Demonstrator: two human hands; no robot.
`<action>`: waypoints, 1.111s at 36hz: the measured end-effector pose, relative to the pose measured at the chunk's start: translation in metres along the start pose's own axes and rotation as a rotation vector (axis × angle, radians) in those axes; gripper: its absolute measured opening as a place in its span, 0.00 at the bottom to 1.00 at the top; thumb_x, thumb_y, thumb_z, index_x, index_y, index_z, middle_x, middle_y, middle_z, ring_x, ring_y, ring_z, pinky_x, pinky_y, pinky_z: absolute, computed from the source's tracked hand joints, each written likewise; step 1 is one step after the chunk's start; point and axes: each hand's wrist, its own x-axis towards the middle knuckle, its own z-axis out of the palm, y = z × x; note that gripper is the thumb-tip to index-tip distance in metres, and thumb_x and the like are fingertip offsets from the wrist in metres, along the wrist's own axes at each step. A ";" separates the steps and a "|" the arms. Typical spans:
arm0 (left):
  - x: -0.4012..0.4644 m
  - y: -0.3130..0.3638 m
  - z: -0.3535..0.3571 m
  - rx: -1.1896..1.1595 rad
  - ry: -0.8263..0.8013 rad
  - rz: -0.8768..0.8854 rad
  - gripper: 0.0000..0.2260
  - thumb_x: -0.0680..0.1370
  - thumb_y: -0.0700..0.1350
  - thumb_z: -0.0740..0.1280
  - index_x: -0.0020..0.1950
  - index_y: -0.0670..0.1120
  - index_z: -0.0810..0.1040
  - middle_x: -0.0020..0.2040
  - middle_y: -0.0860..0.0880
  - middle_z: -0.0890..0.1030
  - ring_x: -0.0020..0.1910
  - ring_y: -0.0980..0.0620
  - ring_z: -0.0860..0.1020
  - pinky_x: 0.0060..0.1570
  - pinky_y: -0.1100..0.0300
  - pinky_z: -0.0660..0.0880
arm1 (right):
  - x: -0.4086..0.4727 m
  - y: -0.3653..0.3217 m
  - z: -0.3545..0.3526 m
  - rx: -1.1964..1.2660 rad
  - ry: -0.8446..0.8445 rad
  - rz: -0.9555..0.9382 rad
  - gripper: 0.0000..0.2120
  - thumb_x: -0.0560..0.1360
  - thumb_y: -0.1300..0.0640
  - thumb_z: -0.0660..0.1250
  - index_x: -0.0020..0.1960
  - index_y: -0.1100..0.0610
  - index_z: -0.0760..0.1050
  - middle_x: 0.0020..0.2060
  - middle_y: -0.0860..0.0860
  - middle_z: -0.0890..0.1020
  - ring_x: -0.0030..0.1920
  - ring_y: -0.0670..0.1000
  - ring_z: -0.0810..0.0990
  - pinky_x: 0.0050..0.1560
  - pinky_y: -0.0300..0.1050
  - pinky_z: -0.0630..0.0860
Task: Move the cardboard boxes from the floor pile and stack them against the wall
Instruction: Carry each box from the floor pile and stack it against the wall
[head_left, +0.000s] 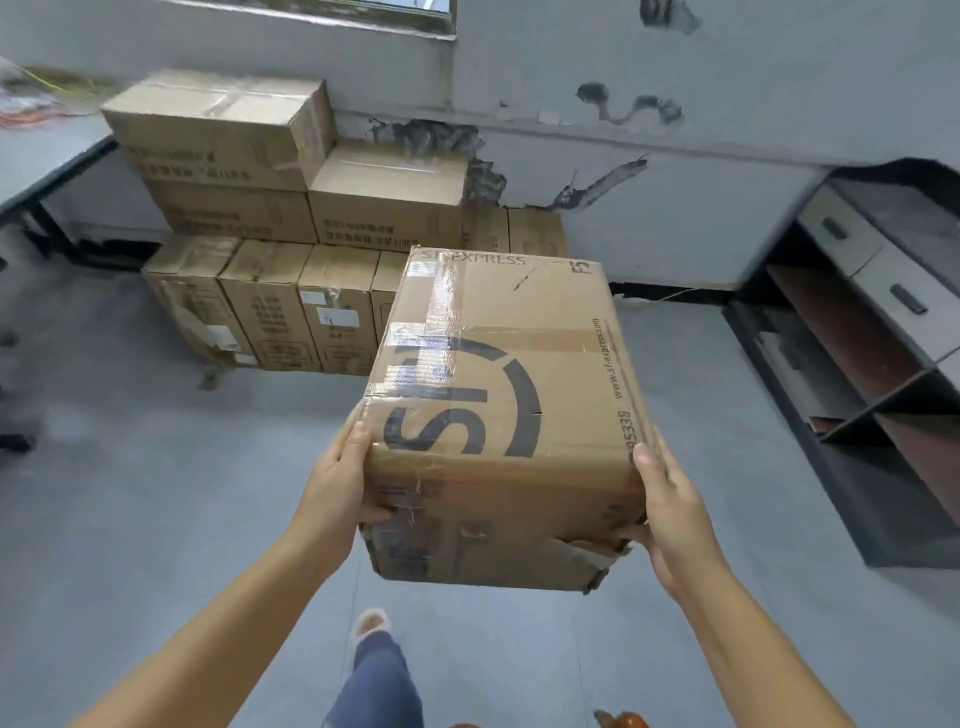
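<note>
A person carries a taped cardboard box (498, 415) printed "SF EXPRESS" above the grey floor (156, 519) — left hand (337, 483) and right hand (670, 514) gripping its near corners, thumbs on top — just short of the stack of boxes (291, 223) standing against the scuffed wall (675, 130).

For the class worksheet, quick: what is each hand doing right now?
Left hand: grips the left side of the SF Express box.
Right hand: grips its right side, fingers under the torn corner.
</note>
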 end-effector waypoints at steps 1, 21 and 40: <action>0.021 0.005 0.003 -0.002 -0.009 -0.002 0.12 0.84 0.50 0.52 0.65 0.58 0.70 0.50 0.54 0.78 0.48 0.52 0.77 0.46 0.41 0.79 | 0.017 -0.003 0.008 0.001 0.005 -0.003 0.22 0.81 0.49 0.56 0.74 0.42 0.61 0.68 0.40 0.70 0.67 0.47 0.69 0.63 0.60 0.72; 0.375 0.154 0.070 0.087 -0.202 -0.031 0.17 0.84 0.51 0.54 0.72 0.57 0.67 0.54 0.56 0.77 0.50 0.54 0.77 0.43 0.40 0.80 | 0.318 -0.093 0.138 0.095 0.169 -0.001 0.22 0.80 0.47 0.58 0.73 0.40 0.61 0.68 0.39 0.71 0.68 0.47 0.69 0.67 0.63 0.68; 0.689 0.220 0.254 0.050 -0.065 -0.129 0.16 0.84 0.52 0.52 0.70 0.62 0.68 0.60 0.56 0.78 0.58 0.50 0.77 0.45 0.37 0.79 | 0.727 -0.198 0.146 -0.002 -0.052 0.057 0.21 0.80 0.47 0.59 0.73 0.41 0.63 0.66 0.38 0.73 0.69 0.46 0.70 0.70 0.63 0.64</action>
